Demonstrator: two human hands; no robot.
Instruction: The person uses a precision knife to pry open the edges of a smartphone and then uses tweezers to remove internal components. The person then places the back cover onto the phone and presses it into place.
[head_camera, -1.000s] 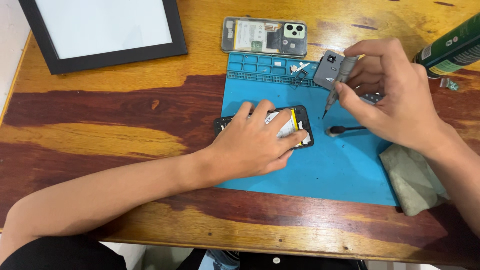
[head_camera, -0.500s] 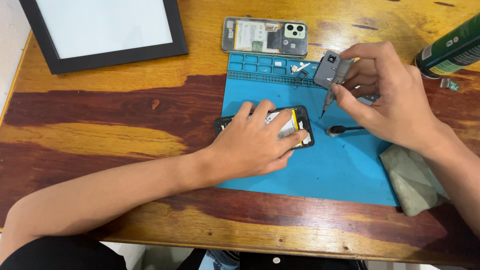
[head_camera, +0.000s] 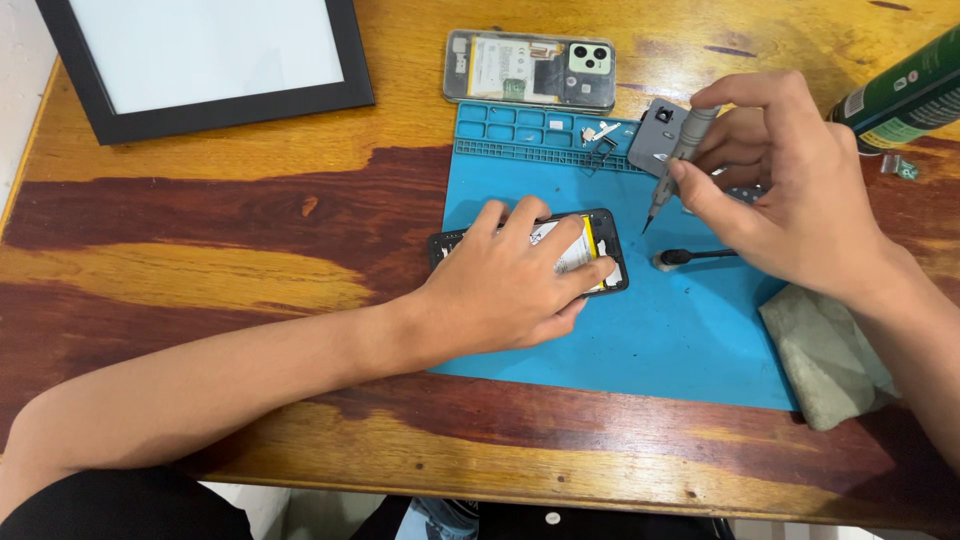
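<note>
My left hand (head_camera: 515, 285) lies flat on an opened black phone (head_camera: 600, 255) that rests on a blue repair mat (head_camera: 640, 340), pinning it down; most of the phone is hidden under the fingers. My right hand (head_camera: 790, 185) grips a grey precision screwdriver (head_camera: 675, 165), tip pointing down just above the mat, a little right of the phone's upper end. A grey phone cover piece (head_camera: 655, 135) lies behind the screwdriver. A black-handled tool (head_camera: 695, 258) lies on the mat under my right hand.
A second opened phone (head_camera: 528, 68) lies beyond the mat on the wooden table (head_camera: 200, 260). A black-framed white panel (head_camera: 210, 55) sits at the far left. A green bottle (head_camera: 905, 95) is at the far right, a grey cloth (head_camera: 825, 355) by the mat's right edge.
The screwdriver tip has drifted slightly up and away from the phone's corner. My left hand has stayed on the phone.
</note>
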